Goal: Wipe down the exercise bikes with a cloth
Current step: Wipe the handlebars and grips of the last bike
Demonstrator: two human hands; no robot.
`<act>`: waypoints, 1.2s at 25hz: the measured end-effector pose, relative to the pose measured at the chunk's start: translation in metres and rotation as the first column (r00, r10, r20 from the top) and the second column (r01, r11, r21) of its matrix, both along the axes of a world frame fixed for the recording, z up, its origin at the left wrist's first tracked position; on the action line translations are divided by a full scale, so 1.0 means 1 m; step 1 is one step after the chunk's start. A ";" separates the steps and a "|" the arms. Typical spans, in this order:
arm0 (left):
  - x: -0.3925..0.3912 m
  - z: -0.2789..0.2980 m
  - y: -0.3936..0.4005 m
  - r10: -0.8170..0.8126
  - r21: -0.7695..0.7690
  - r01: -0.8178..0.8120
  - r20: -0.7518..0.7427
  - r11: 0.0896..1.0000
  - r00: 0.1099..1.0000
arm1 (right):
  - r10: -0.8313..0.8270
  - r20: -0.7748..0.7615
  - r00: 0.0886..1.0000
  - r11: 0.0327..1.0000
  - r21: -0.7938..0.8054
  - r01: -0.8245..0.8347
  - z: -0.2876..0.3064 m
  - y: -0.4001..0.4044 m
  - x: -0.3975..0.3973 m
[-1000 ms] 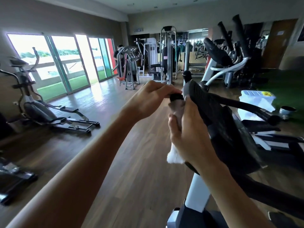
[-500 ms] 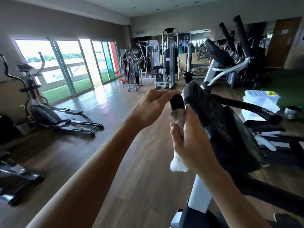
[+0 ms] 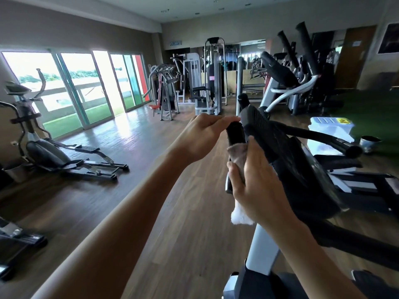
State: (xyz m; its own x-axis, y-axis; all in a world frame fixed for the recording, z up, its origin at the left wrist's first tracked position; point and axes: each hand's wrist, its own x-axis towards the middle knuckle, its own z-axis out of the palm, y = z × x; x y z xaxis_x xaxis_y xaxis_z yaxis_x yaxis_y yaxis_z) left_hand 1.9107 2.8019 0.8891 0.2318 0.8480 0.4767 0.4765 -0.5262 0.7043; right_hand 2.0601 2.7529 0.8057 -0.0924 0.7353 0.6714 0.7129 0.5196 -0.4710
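Cloth (image 3: 238, 157) wrapped round bike handlebar (image 3: 235, 133) in right hand (image 3: 261, 190) grip, left hand (image 3: 203, 138) clasping handlebar tip (above cloth)

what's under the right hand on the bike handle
A pale cloth wraps the black foam handlebar grip under the right hand, its white end hanging below. The grip's stretch beneath the cloth and palm is hidden. The left hand holds the grip's top.

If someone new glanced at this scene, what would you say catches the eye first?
Front and centre, the left hand curls over the top of the black handlebar grip while the right hand grips a pale cloth wrapped around it just below. The bike's dark console fills the right. Bright glass doors glow along the left wall, an elliptical trainer before them.
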 end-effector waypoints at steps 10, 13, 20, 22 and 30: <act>0.010 0.018 0.053 -0.455 -0.249 0.408 -0.176 0.878 0.873 | -0.258 0.025 0.966 0.965 0.057 0.256 -0.020 -0.015 -0.011; 0.007 0.016 0.060 -0.574 -0.305 0.512 -0.166 0.803 0.802 | -0.456 0.043 0.889 0.886 0.110 0.450 -0.033 -0.025 -0.023; 0.016 0.026 0.081 -0.729 -0.356 0.647 -0.177 0.674 0.662 | -0.724 0.110 0.681 0.679 0.292 0.674 -0.006 0.006 -0.062; 0.021 0.025 0.082 -0.783 -0.361 0.710 -0.105 0.605 0.614 | -0.772 0.107 0.627 0.624 0.318 0.714 0.003 0.015 -0.071; 0.011 0.018 0.096 -0.889 -0.394 0.804 -0.094 0.446 0.447 | -0.851 0.268 0.452 0.524 0.385 0.759 -0.037 -0.010 -0.070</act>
